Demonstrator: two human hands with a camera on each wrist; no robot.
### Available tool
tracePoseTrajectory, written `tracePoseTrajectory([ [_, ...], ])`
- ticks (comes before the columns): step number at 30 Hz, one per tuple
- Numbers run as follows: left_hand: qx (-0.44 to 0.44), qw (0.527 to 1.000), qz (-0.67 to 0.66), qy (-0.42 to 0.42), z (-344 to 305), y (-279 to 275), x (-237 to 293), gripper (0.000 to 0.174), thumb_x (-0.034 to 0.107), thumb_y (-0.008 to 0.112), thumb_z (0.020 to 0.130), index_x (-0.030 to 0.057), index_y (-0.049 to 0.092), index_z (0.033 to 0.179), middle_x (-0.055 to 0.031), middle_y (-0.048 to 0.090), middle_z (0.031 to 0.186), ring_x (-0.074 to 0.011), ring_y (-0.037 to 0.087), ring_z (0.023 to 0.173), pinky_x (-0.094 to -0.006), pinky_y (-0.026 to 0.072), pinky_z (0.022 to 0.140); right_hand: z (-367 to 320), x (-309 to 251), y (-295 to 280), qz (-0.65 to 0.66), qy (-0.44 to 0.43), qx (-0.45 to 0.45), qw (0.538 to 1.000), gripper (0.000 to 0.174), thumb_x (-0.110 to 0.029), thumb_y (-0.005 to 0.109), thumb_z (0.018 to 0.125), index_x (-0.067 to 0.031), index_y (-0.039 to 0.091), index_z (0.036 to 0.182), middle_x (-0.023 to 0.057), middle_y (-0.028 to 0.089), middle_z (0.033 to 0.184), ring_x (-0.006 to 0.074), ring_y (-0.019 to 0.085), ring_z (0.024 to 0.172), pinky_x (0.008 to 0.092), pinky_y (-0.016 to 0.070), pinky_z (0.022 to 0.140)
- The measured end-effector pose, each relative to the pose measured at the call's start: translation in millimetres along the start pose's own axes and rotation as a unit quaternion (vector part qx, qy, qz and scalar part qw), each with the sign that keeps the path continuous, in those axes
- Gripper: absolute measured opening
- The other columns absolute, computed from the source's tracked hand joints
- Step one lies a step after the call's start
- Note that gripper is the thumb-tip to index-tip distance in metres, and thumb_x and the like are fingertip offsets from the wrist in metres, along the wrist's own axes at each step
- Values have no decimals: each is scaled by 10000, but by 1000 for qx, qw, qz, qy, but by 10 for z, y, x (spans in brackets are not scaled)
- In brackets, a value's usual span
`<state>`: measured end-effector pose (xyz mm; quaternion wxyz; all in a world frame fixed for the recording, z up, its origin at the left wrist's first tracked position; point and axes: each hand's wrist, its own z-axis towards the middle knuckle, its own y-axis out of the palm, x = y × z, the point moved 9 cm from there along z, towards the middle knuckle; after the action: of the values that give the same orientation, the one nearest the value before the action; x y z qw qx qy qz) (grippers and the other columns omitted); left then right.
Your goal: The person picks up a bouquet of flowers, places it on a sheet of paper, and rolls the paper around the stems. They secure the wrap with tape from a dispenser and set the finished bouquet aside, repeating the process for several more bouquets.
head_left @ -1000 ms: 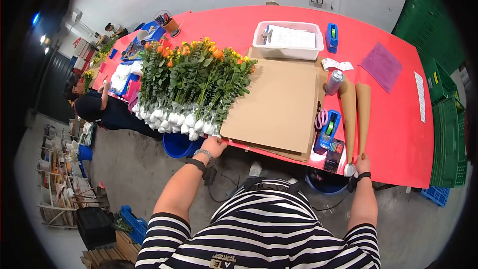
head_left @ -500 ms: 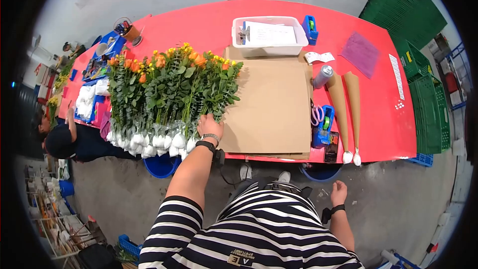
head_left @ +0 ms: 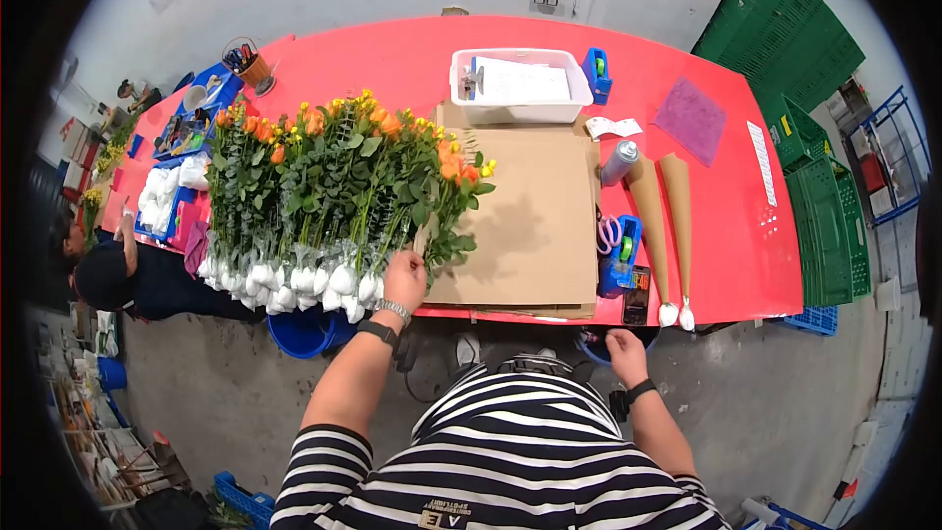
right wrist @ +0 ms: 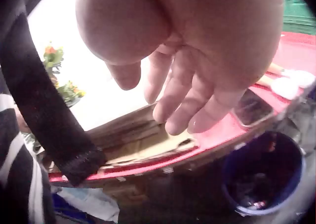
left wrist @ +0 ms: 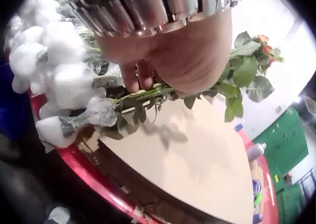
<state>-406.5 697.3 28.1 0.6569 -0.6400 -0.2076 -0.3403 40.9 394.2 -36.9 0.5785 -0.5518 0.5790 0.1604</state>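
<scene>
Red tbl (head_left: 726, 260), cardbd (head_left: 535, 216) btwn flowers (head_left: 450, 204) in L hand (head_left: 404, 280) & spray can (head_left: 618, 164)

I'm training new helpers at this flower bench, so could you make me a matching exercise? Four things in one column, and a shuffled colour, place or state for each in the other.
Column one
1. Left hand
2. Right hand
3. Cloth
4. Paper cones

Column two
A. Purple, lying flat on the red tabletop
B. Holding nothing, fingers loosely bent
C. Brown, with white-wrapped tips
D. Gripping flower stems

Right pairs: 1-D, 2-B, 3-A, 4-C
</scene>
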Motion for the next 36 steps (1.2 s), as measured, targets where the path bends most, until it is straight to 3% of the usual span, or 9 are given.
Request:
tracePoseTrajectory([
  [4, 24, 992, 81, 94, -110, 187, 255, 534, 89, 727, 787, 38, 497, 1266, -191, 662, 988, -423, 647, 931, -500, 520, 861, 190, -700, 632, -61, -73, -157, 983, 325, -243, 669, 966, 34, 672, 1135, 193, 742, 1007, 268, 735, 944, 355, 572, 828],
  [7, -72, 992, 77, -72, -78, 449, -9, 485, 123, 748, 775, 26, 559, 1211, -207, 652, 1067, -429, 642, 991, -495, 525, 884, 157, -1086, 839, -83, -116, -210, 967, 331, -247, 669, 963, 24, 669, 1154, 179, 742, 998, 271, 734, 912, 355, 572, 811],
  [15, -129, 978, 161, -34, -633, 658, 59, 344, 196, 774, 753, 2, 657, 1011, -213, 664, 1001, -389, 646, 976, -473, 523, 855, -53, -545, 667, -101, -59, -242, 963, 360, -267, 693, 926, 20, 683, 1142, 179, 747, 948, 288, 737, 869, 370, 570, 807],
  [20, -100, 994, 34, -16, -1012, 697, 523, 254, 92, 726, 747, -14, 632, 958, -132, 607, 739, -283, 611, 674, -372, 511, 649, -71, -648, 547, -130, -82, -264, 952, 359, -275, 698, 905, 18, 704, 1113, 183, 750, 952, 319, 733, 887, 393, 567, 813],
  [24, -126, 986, -102, 46, -1160, 677, 1434, 390, 55, 747, 733, -10, 636, 1101, -196, 690, 960, -359, 690, 903, -404, 554, 791, -43, -1215, 567, -127, -145, -286, 939, 393, -291, 707, 903, 11, 692, 1153, 191, 738, 1032, 323, 719, 943, 397, 557, 835],
  [28, -143, 950, 17, 278, -1363, 765, 2278, 306, 100, 706, 797, 64, 685, 1100, -151, 721, 1077, -334, 683, 1029, -419, 546, 894, -204, -1667, 588, -100, -269, -295, 912, 400, -278, 727, 876, -1, 680, 1161, 204, 714, 1032, 371, 687, 954, 421, 547, 833],
  [32, -164, 935, 27, 313, -1523, 1046, 2398, 389, 232, 662, 869, 104, 672, 1236, -117, 691, 1227, -327, 648, 1136, -434, 508, 980, -216, -1534, 582, -84, -382, -241, 888, 298, -136, 685, 836, -16, 659, 1108, 221, 690, 976, 428, 650, 914, 473, 530, 790],
  [34, -218, 925, 40, 309, -1550, 1228, 2452, 415, 211, 592, 912, 134, 633, 1318, -118, 600, 1388, -303, 532, 1307, -456, 385, 1134, -206, -1525, 446, -9, -406, -184, 895, 271, -39, 621, 814, -20, 658, 1082, 220, 682, 961, 437, 642, 913, 482, 525, 785],
  [36, -193, 920, 9, 340, -1510, 1248, 2537, 414, 212, 616, 895, 126, 645, 1298, -110, 631, 1344, -305, 574, 1259, -445, 434, 1086, -196, -1488, 358, -1, -380, -175, 909, 264, -36, 619, 821, -22, 663, 1082, 215, 686, 966, 429, 647, 915, 470, 528, 787],
])
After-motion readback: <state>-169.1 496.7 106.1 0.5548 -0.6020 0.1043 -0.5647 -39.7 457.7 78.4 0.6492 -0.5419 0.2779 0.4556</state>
